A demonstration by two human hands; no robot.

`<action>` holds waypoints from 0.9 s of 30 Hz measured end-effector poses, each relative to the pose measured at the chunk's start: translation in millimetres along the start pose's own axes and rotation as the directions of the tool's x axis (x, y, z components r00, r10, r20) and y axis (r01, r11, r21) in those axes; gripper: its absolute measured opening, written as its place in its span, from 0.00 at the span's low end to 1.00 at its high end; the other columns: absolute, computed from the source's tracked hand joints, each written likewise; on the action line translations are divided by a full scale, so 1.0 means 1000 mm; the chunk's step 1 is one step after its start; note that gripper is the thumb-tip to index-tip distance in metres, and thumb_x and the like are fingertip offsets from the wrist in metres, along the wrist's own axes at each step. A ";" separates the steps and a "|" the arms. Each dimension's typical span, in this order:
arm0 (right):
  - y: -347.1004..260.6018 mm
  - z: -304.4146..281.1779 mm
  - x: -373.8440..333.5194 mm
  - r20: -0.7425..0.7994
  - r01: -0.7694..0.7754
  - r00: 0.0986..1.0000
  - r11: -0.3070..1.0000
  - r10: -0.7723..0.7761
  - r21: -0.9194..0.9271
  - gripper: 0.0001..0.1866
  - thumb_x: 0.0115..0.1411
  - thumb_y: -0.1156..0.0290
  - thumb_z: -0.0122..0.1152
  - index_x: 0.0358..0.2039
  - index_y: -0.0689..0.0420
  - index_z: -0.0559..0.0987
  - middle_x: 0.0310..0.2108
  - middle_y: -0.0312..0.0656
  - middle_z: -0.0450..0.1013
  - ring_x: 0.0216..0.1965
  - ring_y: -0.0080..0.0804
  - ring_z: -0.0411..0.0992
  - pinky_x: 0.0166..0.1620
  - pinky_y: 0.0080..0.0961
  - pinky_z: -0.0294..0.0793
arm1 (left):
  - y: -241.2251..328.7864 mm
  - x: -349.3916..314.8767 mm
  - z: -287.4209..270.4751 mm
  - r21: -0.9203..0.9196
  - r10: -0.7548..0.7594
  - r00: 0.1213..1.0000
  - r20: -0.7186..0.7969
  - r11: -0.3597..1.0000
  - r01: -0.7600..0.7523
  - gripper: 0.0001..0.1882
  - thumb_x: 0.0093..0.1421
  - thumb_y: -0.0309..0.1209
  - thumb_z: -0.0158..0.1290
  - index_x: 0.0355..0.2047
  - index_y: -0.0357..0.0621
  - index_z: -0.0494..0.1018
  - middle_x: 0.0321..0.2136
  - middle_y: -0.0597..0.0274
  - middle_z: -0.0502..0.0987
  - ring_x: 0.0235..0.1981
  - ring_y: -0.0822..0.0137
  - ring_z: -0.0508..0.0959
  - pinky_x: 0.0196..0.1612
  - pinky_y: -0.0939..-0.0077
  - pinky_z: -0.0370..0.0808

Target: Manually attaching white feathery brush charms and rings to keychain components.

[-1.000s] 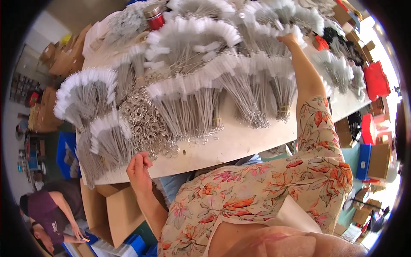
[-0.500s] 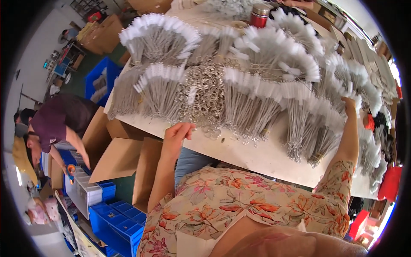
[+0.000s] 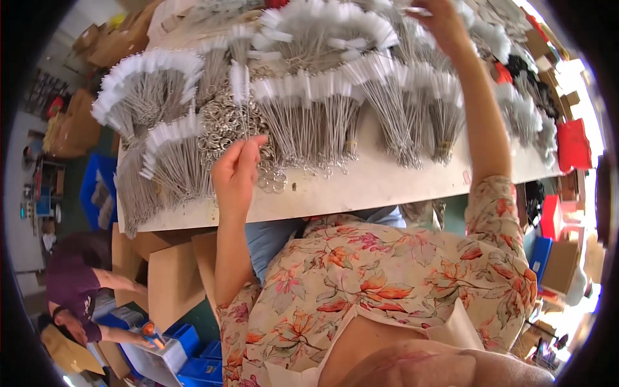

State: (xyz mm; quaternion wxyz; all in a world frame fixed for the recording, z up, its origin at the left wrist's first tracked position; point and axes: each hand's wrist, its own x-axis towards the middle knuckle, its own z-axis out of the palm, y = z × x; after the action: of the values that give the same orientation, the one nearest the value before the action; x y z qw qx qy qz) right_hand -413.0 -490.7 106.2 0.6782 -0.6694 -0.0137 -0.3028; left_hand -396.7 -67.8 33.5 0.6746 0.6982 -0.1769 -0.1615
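My left hand (image 3: 237, 169) is closed in a pinch at the near side of the table, its fingertips on the thin stem of a wire brush (image 3: 240, 84) with a white bristle head. The brush stands upright in front of a heap of metal rings (image 3: 235, 119). Far off to the right, my right hand (image 3: 442, 22) reaches over the brush bundles at the back, fingers bent together; what lies between them is too blurred to name. Fanned bundles of wire brushes (image 3: 309, 116) lie around the rings, white heads away from me, looped ends toward me.
The pale table (image 3: 309, 193) has its near edge just before my body. Below it at left stands an open cardboard box (image 3: 174, 284). Beyond that, a person in a purple shirt (image 3: 77, 271) bends over blue bins (image 3: 200, 371), holding an orange tool. A red bag (image 3: 574, 145) is at right.
The view has shifted to the right. My right hand has moved from the right-hand bundles to the far back ones. My left hand stays by the rings. The other person has bent lower.
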 end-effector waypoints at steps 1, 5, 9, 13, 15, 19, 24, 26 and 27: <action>0.001 0.045 -0.022 0.056 -0.044 0.998 0.987 0.036 0.152 0.18 0.60 0.56 0.49 0.39 0.60 0.70 0.34 0.42 0.68 0.36 0.33 0.69 0.43 0.37 0.72 | 0.004 0.009 0.012 0.046 0.089 0.996 0.012 0.995 -0.090 0.12 0.62 0.30 0.46 0.40 0.35 0.72 0.19 0.68 0.68 0.12 0.81 0.59 0.15 0.90 0.55; 0.019 0.152 -0.105 0.239 -0.246 0.951 0.950 0.198 0.192 0.13 0.64 0.64 0.42 0.34 0.61 0.71 0.43 0.43 0.68 0.44 0.30 0.68 0.48 0.35 0.73 | 0.009 0.030 0.058 -0.077 0.246 0.965 0.096 0.968 -0.239 0.11 0.61 0.26 0.45 0.44 0.34 0.68 0.19 0.67 0.67 0.15 0.80 0.65 0.17 0.86 0.64; 0.028 0.201 -0.151 0.240 -0.510 0.837 0.860 0.492 0.016 0.14 0.63 0.61 0.46 0.39 0.58 0.72 0.36 0.40 0.70 0.43 0.26 0.66 0.42 0.19 0.68 | -0.020 0.034 0.068 0.118 0.385 0.922 0.033 0.915 -0.386 0.07 0.60 0.24 0.46 0.38 0.33 0.69 0.19 0.66 0.68 0.18 0.78 0.70 0.21 0.84 0.68; 0.046 0.201 -0.177 0.106 -0.165 0.984 0.961 0.145 0.220 0.17 0.62 0.59 0.48 0.45 0.58 0.73 0.35 0.39 0.72 0.40 0.25 0.67 0.46 0.21 0.64 | -0.034 0.019 0.041 0.039 0.563 0.811 -0.158 0.824 -0.565 0.03 0.59 0.20 0.46 0.34 0.34 0.66 0.34 0.58 0.68 0.27 0.70 0.76 0.30 0.82 0.74; 0.059 0.186 -0.183 0.133 -0.335 0.928 0.936 0.347 -0.108 0.20 0.62 0.59 0.48 0.48 0.60 0.72 0.37 0.38 0.72 0.39 0.25 0.69 0.50 0.24 0.62 | -0.040 0.015 0.029 0.371 0.761 0.632 -0.143 0.634 -0.679 0.07 0.51 0.21 0.55 0.32 0.38 0.70 0.38 0.55 0.68 0.31 0.62 0.74 0.31 0.74 0.73; 0.071 0.201 -0.207 0.156 -0.572 0.776 0.578 0.611 0.582 0.15 0.64 0.63 0.43 0.40 0.61 0.71 0.34 0.38 0.72 0.33 0.23 0.69 0.36 0.18 0.70 | -0.075 -0.012 0.056 0.124 0.775 0.631 0.034 0.624 -0.772 0.13 0.43 0.17 0.59 0.31 0.41 0.73 0.37 0.57 0.69 0.35 0.61 0.72 0.37 0.74 0.71; 0.031 0.144 -0.192 0.408 -0.679 0.721 0.687 0.559 0.258 0.09 0.63 0.67 0.46 0.34 0.59 0.72 0.23 0.31 0.66 0.22 0.17 0.63 0.24 0.12 0.62 | -0.095 -0.037 0.046 0.347 0.696 0.698 0.167 0.621 -0.703 0.12 0.48 0.21 0.57 0.35 0.42 0.74 0.33 0.59 0.71 0.31 0.62 0.72 0.34 0.72 0.70; 0.002 0.135 -0.189 0.350 -0.329 0.708 0.725 0.613 -0.604 0.06 0.57 0.70 0.52 0.27 0.56 0.76 0.19 0.31 0.69 0.22 0.18 0.68 0.25 0.17 0.65 | -0.114 -0.046 0.035 0.297 0.573 0.793 0.206 0.735 -0.609 0.11 0.51 0.23 0.56 0.37 0.41 0.73 0.27 0.60 0.73 0.26 0.66 0.73 0.29 0.75 0.70; 0.006 0.132 -0.194 0.345 -0.339 0.704 0.720 0.621 -0.605 0.06 0.57 0.70 0.52 0.27 0.56 0.76 0.19 0.31 0.69 0.22 0.18 0.68 0.25 0.17 0.65 | -0.120 -0.051 0.032 0.293 0.567 0.797 0.209 0.741 -0.604 0.11 0.51 0.23 0.56 0.37 0.41 0.73 0.27 0.60 0.73 0.26 0.66 0.73 0.29 0.75 0.70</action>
State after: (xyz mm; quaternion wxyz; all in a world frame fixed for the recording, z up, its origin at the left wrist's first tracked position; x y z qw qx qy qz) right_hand -517.5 -294.2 32.7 0.5067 -0.8547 0.0619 0.0944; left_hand -453.3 -69.4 -88.3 0.5474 0.7045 -0.4482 0.0553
